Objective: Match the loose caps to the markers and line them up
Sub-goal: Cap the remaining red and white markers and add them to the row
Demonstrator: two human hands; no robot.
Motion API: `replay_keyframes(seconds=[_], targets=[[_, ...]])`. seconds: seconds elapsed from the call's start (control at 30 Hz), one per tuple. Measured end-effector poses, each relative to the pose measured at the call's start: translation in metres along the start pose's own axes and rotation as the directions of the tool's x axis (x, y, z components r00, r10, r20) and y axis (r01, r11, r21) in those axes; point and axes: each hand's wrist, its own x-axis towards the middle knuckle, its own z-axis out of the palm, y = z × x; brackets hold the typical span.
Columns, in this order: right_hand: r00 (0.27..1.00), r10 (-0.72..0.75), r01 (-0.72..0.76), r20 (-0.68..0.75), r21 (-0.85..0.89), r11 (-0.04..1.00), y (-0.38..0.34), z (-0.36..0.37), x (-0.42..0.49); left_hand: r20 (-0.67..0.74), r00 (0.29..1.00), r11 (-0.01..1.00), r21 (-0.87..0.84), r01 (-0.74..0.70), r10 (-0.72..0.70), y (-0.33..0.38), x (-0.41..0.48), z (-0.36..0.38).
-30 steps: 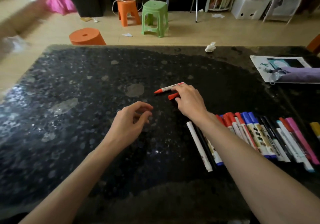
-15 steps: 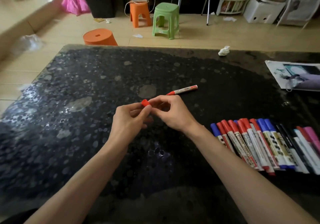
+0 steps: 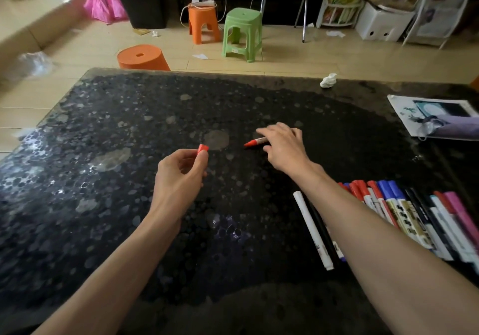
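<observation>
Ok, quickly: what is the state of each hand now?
Left hand: closed, pinching the red cap.
Right hand: over the red marker; grip cannot be told.

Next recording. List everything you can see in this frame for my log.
table: one, black speckled, fills the foreground
red cap: one, red, held up above the table's middle
red marker: one, uncapped, lying at table centre
marker row: many, red, blue, black and pink caps, near right; forearm hides the count
white marker: one, white, just left of the row
crumpled paper: one, white, table's far edge
printed sheet: one, white, table's right edge
green stool: one, green, floor beyond
orange stools: two, orange, floor beyond
left hand: one, pinches the red cap
right hand: one, on the red marker, grip unclear
</observation>
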Motion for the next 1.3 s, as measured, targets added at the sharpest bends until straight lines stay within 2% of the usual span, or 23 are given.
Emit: replay_keyframes(seconds=[0.1,0.2,0.4,0.5,0.63,0.8,1.03,1.17,1.3], targets=[[0.998,-0.048,0.046,-0.033,-0.043,0.998,-0.003,0.003,-0.001,0.010,1.000,1.000,0.015,-0.012,0.011,0.000,0.000,0.000],[0.992,-0.113,0.113,-0.052,-0.011,0.994,-0.016,0.000,-0.015,0.046,0.999,0.999,0.028,-0.023,0.022,0.001,-0.002,0.000],[0.990,-0.039,0.081,-0.134,0.326,0.942,-0.011,-0.041,-0.075,0.241,0.969,0.999,-0.031,-0.038,0.045,0.008,-0.016,0.001],[0.988,-0.027,0.086,-0.149,0.406,0.910,-0.002,-0.065,-0.123,0.342,0.940,0.996,-0.091,0.005,0.027,0.014,-0.032,0.003],[0.990,0.007,0.065,-0.140,0.499,0.864,0.009,-0.076,-0.181,0.449,0.892,0.998,-0.061,-0.020,0.045,0.019,-0.050,0.004],[0.987,-0.001,0.079,-0.160,0.483,0.872,0.017,-0.079,-0.202,0.502,0.862,0.996,0.014,-0.086,0.067,0.017,-0.056,0.008],[0.979,-0.070,0.159,-0.191,0.502,0.850,0.016,-0.078,-0.199,0.522,0.851,0.993,0.052,-0.106,0.063,0.014,-0.054,0.011],[0.976,-0.112,0.183,-0.188,0.421,0.889,0.013,-0.073,-0.199,0.537,0.842,0.993,0.051,-0.104,0.061,0.015,-0.055,0.011],[0.977,-0.148,0.199,-0.152,0.411,0.890,0.008,-0.065,-0.198,0.563,0.817,0.981,0.058,-0.187,0.122,0.014,-0.056,0.012]])
